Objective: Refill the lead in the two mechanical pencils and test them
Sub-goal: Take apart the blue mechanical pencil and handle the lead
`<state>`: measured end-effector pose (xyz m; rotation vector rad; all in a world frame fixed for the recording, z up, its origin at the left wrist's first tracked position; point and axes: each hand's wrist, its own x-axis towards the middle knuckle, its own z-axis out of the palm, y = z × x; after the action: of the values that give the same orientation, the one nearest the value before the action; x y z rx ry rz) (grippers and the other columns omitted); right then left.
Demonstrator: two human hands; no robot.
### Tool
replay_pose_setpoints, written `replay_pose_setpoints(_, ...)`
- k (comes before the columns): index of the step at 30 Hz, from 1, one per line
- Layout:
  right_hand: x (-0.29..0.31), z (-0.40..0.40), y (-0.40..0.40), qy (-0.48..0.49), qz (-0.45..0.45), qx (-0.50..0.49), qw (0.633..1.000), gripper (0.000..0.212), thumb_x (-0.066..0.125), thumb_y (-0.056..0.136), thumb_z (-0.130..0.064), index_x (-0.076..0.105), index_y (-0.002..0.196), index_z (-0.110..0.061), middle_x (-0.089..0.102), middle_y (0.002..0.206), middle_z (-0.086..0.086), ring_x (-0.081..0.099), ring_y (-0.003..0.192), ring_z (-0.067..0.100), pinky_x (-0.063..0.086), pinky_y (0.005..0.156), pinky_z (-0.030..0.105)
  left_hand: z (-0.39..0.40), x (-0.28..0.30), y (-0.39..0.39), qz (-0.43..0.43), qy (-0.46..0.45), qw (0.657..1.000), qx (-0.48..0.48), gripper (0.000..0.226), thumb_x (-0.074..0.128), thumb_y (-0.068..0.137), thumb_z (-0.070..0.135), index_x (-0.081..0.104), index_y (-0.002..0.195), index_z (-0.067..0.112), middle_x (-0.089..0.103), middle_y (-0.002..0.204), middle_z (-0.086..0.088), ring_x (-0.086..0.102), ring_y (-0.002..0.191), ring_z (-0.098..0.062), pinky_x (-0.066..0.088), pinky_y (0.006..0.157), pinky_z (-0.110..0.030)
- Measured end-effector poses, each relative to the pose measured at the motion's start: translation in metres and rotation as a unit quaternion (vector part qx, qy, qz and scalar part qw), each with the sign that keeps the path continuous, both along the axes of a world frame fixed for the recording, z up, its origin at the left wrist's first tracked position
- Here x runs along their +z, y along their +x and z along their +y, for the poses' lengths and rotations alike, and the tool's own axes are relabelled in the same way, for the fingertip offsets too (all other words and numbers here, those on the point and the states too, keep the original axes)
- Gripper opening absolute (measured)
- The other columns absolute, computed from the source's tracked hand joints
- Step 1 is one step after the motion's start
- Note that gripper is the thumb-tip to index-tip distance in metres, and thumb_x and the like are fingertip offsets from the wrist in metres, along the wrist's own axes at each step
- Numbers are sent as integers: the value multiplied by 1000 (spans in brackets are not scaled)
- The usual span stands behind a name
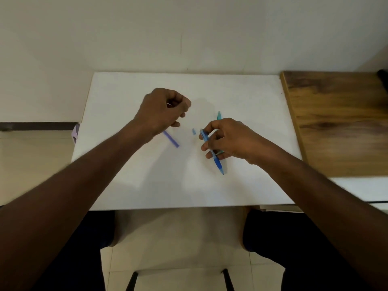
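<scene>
On the white tabletop (pixel 241 97), the right hand (pixel 227 139) has its grip closed around a blue pencil (pixel 212 151), tip toward the near edge. A second, teal pencil (pixel 219 115) pokes out just beyond that hand. Left of the blue pencil lie a small blue cap (pixel 194 131) and a purple lead tube (pixel 171 139). The left hand (pixel 162 111) is curled shut above the tube; whether it holds anything cannot be told.

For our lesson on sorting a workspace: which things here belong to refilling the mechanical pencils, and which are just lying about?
Part of the job:
- blue plastic mechanical pencil, held in the right hand
- teal pencil behind that hand
- purple flat lead case
- small blue cap
- left hand, closed
- white board

Just lying about:
- brown wooden tabletop
- black chair legs
</scene>
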<state>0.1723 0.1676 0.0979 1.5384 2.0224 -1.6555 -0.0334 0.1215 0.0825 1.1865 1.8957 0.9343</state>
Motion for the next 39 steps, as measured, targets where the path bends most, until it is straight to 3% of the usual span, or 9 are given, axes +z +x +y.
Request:
replay_pose_setpoints(3,-6,0,2,-2,12,-36,999,29,75,96,-10,68,123,-13,81,102,8,82,80,20,68,73,32,0,-5,-5,173,-4,983,-59,14,77,97,30,82,101,18,79,92,6,71,74,-5,51,69,-5)
replay_pose_setpoints(6,-10,0,0,10,-4,-44,999,30,81,91,-12,71,119,-13,78,98,7,80,77,21,65,60,27,-4,-18,1,229,-52,968,-91,14,76,96,29,83,99,17,79,94,4,73,86,-15,61,83,-31)
replay_pose_setpoints(12,-14,-5,-5,21,-25,-26,999,34,85,87,-19,72,118,-13,78,101,7,80,82,22,68,75,33,-5,-30,4,237,-57,968,-61,14,81,93,36,83,98,22,75,90,7,71,84,-15,48,67,-26)
replay_pose_setpoints(16,-16,-8,-9,45,-37,-17,998,37,87,85,-26,74,117,-12,80,98,7,80,85,21,66,87,37,-8,-22,-1,256,-19,965,-55,13,76,97,34,83,103,24,79,99,6,71,88,-15,58,79,-34)
replay_pose_setpoints(22,-24,-14,-12,74,-15,-24,997,29,92,80,-25,75,98,-10,81,83,5,81,74,17,67,81,32,-23,-3,-44,319,-87,932,-147,24,76,96,17,80,112,33,73,115,7,71,98,-20,60,87,-42)
replay_pose_setpoints(25,-31,-17,-15,85,-22,-14,996,23,92,80,-27,76,91,-14,80,78,1,80,69,14,66,75,24,-32,-3,-53,324,-81,923,-191,34,82,92,18,78,118,39,66,119,8,69,99,-16,54,79,-37)
replay_pose_setpoints(29,-37,-18,-20,115,-40,9,993,22,90,81,-32,75,86,-17,79,75,-3,79,67,12,62,73,17,-38,-10,-54,341,-43,921,-184,23,82,92,24,80,111,38,67,112,11,67,94,-13,44,71,-30)
replay_pose_setpoints(36,-37,-17,-22,120,-54,17,991,25,92,78,-34,75,84,-16,79,70,-3,78,62,9,64,68,19,-45,-14,-57,350,-14,915,-203,10,77,93,21,77,101,28,71,97,10,70,92,-17,53,72,-34)
replay_pose_setpoints(39,-35,-14,-22,125,-67,22,990,27,92,78,-36,76,86,-16,80,75,0,79,66,13,64,71,21,-45,-8,-63,295,7,930,-217,8,82,90,15,79,96,19,78,89,7,76,83,-13,55,80,-19)
